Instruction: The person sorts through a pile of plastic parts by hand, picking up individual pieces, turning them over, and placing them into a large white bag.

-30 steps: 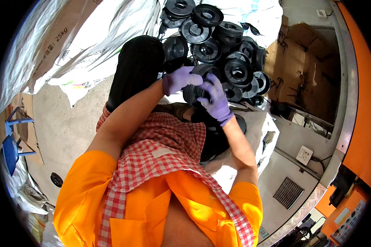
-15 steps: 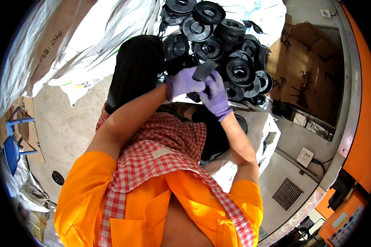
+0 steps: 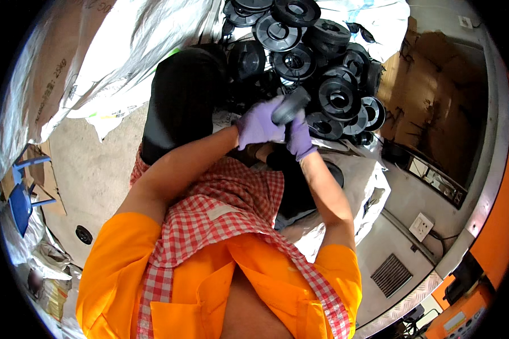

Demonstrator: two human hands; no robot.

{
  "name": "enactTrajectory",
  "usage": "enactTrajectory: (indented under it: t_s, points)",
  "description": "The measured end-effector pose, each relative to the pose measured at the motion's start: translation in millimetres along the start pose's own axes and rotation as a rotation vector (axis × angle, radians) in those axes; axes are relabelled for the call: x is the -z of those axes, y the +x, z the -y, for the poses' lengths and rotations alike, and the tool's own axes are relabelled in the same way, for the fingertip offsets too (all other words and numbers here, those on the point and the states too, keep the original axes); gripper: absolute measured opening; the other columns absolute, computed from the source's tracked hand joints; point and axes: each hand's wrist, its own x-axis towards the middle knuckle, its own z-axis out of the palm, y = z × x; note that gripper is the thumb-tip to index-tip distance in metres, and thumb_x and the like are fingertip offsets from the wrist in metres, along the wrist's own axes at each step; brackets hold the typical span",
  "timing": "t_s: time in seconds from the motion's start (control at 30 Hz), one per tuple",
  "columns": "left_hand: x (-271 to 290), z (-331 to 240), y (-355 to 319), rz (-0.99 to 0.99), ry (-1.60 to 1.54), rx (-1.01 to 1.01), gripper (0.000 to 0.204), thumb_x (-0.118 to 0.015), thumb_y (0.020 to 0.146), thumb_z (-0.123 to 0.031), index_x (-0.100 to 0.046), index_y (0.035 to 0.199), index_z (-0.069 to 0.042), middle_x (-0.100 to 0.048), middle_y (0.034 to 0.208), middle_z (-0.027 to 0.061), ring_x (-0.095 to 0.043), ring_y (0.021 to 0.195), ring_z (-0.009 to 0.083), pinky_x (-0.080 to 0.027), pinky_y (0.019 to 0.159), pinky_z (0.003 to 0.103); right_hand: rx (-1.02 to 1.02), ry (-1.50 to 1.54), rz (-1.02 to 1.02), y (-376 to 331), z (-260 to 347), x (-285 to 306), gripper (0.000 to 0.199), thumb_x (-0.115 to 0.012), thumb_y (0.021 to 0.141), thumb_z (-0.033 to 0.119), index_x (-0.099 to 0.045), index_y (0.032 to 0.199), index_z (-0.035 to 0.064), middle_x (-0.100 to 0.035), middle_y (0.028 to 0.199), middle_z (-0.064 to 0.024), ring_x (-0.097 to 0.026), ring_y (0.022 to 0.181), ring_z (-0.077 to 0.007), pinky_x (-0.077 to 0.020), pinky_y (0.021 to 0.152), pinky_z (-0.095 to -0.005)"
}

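Both purple-gloved hands, left hand (image 3: 258,123) and right hand (image 3: 299,137), clasp 1 round black plastic wheel (image 3: 290,107) above the heap of black wheels (image 3: 316,62) (stacked loosely); a slipping grip could drop it there.

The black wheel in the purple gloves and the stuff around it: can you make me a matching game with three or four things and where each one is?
Things:
1. black wheel
2. pile of black wheels
3. blue stool
4. white wall socket

Places:
A. far left, on the floor
B. held between the left hand and right hand
C. lower right, on the grey wall
D. top middle, heaped beyond the hands

Pairs: 1-B, 2-D, 3-A, 4-C
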Motion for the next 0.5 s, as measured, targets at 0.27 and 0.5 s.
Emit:
enactTrajectory:
  t_s: [0.27, 0.5]
  points:
    - [20, 36, 85, -0.718, -0.261, 0.263, 0.064, -0.065, 0.074, -0.013, -0.042, 0.132, -0.002, -0.059, 0.116, 0.0203, -0.06, 0.104, 0.0333, -0.047, 0.089, 0.036, 0.902, -1.037, -0.172, 135, 21, 21, 0.03, -0.068, 0.078, 0.014, -0.056, 0.105, 0.0066, -0.064, 0.093, -0.0101, -0.062, 0.086, -0.0264, -0.0502, 0.072, -0.0325]
    - [25, 130, 90, -0.849, 0.383, 0.299, 0.056, -0.064, 0.075, -0.01, -0.049, 0.128, -0.003, -0.049, 0.129, 0.0226, -0.045, 0.122, 0.0347, -0.037, 0.103, 0.041, 0.33, -2.262, 0.059, 195, 46, 25, 0.064, -0.065, 0.071, 0.038, -0.049, 0.131, 0.0244, -0.057, 0.125, -0.0067, -0.048, 0.121, -0.0265, -0.0218, 0.107, -0.0527]
